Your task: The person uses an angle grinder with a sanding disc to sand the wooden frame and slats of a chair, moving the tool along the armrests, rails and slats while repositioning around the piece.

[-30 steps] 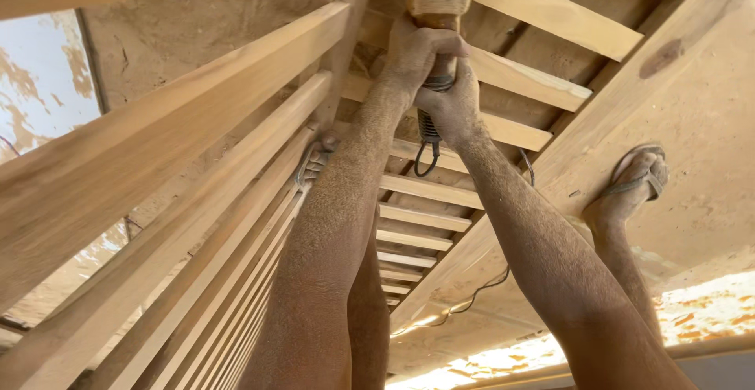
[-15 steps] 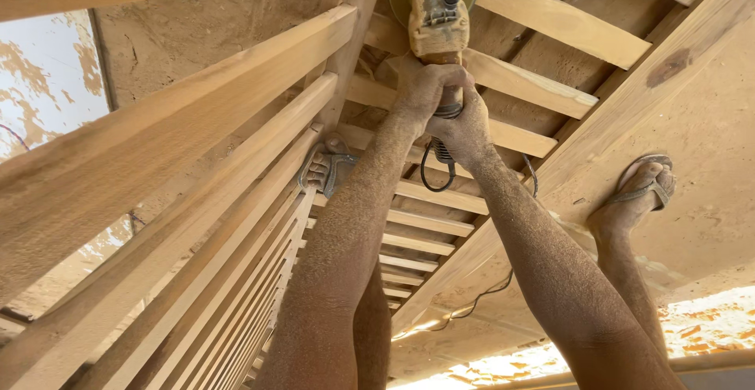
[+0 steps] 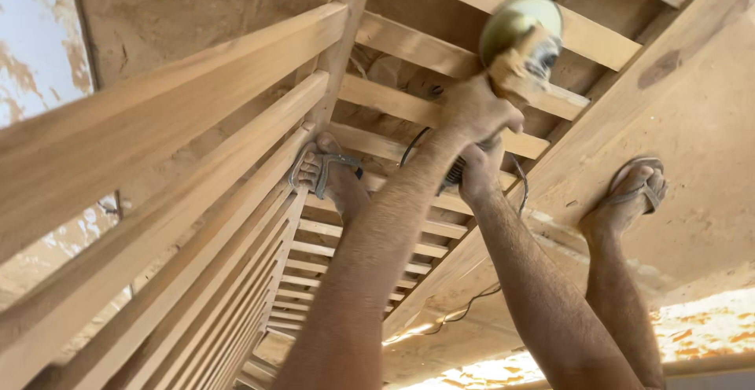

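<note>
Two hands: both on one power tool, arms stretched out ahead of the person.
Tool: angle grinder (image 3: 519, 48), dusty tan body w/ round greenish disc guard at far end; blurred, so detail is poor.
Left hand (image 3: 476, 111): wrapped tight round grinder body, just behind the disc; tool sticks out beyond the knuckles, up & to the right.
Right hand (image 3: 478, 176): closed round the rear handle, right beneath left hand, touching it; dark ribbed grip end shows btwn the fingers.
Cord (image 3: 472, 303): thin black cable, loops by the rear grip, then trails along the frame's side beam toward the sunlit ground.
Disc position: at a cross slat (image 3: 440, 115) of the wooden frame (image 3: 197, 138); can't tell if it touches the wood.
Frame: pale timber, long rails on the left, many parallel slats running across, sawdust on everything.
Feet: left foot (image 3: 326, 166) in a sandal on a rail, near the left forearm; right foot (image 3: 629, 193) in a sandal on dusty floor, well apart from both hands.
</note>
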